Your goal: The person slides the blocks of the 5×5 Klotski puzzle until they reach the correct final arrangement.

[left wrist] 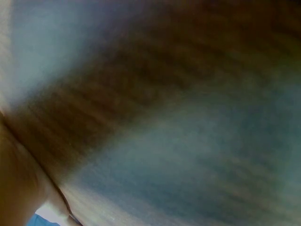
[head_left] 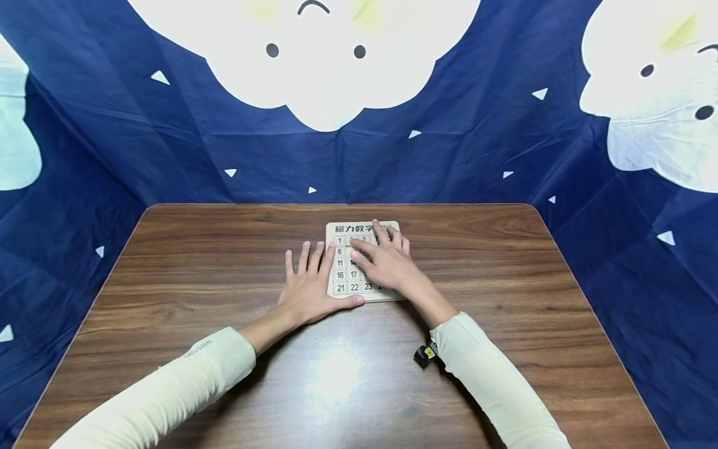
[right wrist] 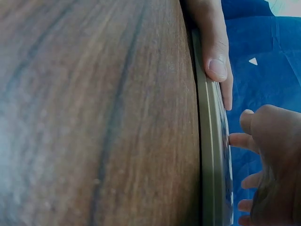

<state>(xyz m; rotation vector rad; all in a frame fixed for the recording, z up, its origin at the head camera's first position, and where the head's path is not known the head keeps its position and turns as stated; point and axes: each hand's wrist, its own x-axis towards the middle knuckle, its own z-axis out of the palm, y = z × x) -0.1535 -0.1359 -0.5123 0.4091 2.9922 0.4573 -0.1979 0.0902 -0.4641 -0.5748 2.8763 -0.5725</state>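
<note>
A pale number-tile puzzle board (head_left: 340, 294) lies flat on the wooden table, with Chinese lettering along its top and rows of numbered square tiles below. My left hand (head_left: 307, 293) rests at its left side with fingers spread straight; the index finger lies along the left edge and the thumb on the lower edge. Over the right part of the board is my right hand (head_left: 389, 265), its index fingertip at the tiles of the upper rows, hiding several numbers. The right wrist view shows the board (right wrist: 209, 141) edge-on, with the right hand (right wrist: 277, 160) above its face.
The brown wooden table (head_left: 224, 249) extends around the board. Behind and beside it hangs a dark blue curtain (head_left: 185, 143) with white cloud shapes and small triangles. A small black camera (head_left: 424, 356) sits at the right wrist. The left wrist view is mostly blurred tabletop (left wrist: 188, 155).
</note>
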